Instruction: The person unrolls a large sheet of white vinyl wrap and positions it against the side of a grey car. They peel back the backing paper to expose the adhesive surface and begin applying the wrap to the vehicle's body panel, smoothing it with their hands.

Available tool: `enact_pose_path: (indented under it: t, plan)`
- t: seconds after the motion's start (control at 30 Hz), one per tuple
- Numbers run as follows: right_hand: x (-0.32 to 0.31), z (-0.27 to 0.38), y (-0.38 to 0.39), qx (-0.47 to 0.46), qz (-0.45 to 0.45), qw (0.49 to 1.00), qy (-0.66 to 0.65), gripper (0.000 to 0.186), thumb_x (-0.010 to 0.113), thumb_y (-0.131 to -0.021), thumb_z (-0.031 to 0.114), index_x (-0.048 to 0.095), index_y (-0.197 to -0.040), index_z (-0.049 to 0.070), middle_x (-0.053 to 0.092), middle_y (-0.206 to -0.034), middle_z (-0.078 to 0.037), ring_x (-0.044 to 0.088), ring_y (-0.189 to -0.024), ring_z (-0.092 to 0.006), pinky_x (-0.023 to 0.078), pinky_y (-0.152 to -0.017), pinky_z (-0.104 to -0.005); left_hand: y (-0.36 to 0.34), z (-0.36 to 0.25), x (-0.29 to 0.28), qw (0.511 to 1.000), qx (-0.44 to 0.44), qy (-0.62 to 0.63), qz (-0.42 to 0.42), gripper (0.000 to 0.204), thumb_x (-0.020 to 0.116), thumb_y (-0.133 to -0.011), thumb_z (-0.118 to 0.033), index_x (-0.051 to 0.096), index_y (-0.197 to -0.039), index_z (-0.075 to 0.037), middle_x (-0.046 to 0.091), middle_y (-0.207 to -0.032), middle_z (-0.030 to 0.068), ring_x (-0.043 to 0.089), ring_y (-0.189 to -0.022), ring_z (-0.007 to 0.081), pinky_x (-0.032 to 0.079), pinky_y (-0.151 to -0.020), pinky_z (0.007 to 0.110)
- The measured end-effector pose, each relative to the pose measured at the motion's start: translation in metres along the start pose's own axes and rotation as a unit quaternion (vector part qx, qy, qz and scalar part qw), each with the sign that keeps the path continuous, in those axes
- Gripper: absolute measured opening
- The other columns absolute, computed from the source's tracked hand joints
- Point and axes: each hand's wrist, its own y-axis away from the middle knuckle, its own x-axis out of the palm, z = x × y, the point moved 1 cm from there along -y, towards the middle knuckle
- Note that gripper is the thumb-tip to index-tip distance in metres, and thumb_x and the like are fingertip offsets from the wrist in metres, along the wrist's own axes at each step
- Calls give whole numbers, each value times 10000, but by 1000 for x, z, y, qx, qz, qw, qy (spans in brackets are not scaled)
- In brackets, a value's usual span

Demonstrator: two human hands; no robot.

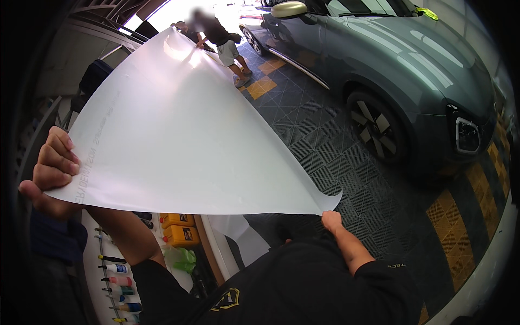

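A large glossy white sheet [179, 135] stretches away from me toward the far end of the room. My left hand [54, 165] grips its near left corner, fingers curled over the edge. My right hand [331, 220] pinches the near right corner, where a small flap of the sheet curls up beside it. At the far end two other people, one in a dark top and light shorts [219, 38], the other partly hidden [185, 32], are at the sheet's edge with their hands near it.
A grey-green car [411, 65] stands on the right on tiled flooring [292, 124]. Below me at left are a shelf with several spray bottles [116, 281], yellow jugs [179, 235], a green plastic bag [184, 260] and a loose white sheet [241, 233]. A dark chair [95, 76] stands at left.
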Motion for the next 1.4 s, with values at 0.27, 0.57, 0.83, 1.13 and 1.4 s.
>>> enact_pose_path:
  t: [0.27, 0.57, 0.83, 1.13, 1.4]
  plan:
    - [-5, 1, -2, 12, -9, 1000, -8, 280, 499, -877, 182, 735, -860, 33, 721, -897, -194, 705, -861, -363, 553, -775, -473, -3, 9, 5, 1000, -4, -3, -7, 564, 207, -1028, -401, 454, -593, -139, 393, -524, 36, 352, -501, 119, 385, -669, 344]
    - [-7, -2, -5, 7, -20, 1000, -5, 293, 492, -877, 179, 740, -857, 24, 719, -885, -206, 709, -845, -365, 558, -762, -472, -4, 13, -1, 1000, -3, -12, -4, 554, 209, -1037, -387, 429, -590, -144, 372, -540, 29, 315, -516, 126, 345, -662, 344]
    - [-13, -1, -8, 10, -22, 1000, 0, 301, 495, -882, 190, 743, -848, 24, 721, -888, -204, 709, -846, -367, 559, -764, -472, -7, 10, 9, 996, -19, -21, -82, 586, 214, -1034, -383, 397, -531, -146, 343, -487, 25, 301, -482, 120, 350, -634, 336]
    - [-14, -1, -12, 9, -34, 999, -1, 290, 511, -881, 198, 744, -849, 27, 721, -890, -204, 708, -847, -364, 556, -760, -469, -6, 15, 17, 993, -18, -13, -113, 600, 222, -1040, -361, 377, -503, -144, 323, -456, 20, 290, -448, 116, 352, -618, 335]
    - [-16, -2, -11, 9, -37, 999, -2, 282, 522, -873, 196, 742, -834, 25, 722, -875, -199, 709, -842, -361, 557, -759, -465, -3, 16, 16, 992, -25, -4, -122, 605, 208, -1048, -361, 367, -508, -141, 328, -461, 20, 279, -464, 117, 345, -622, 332]
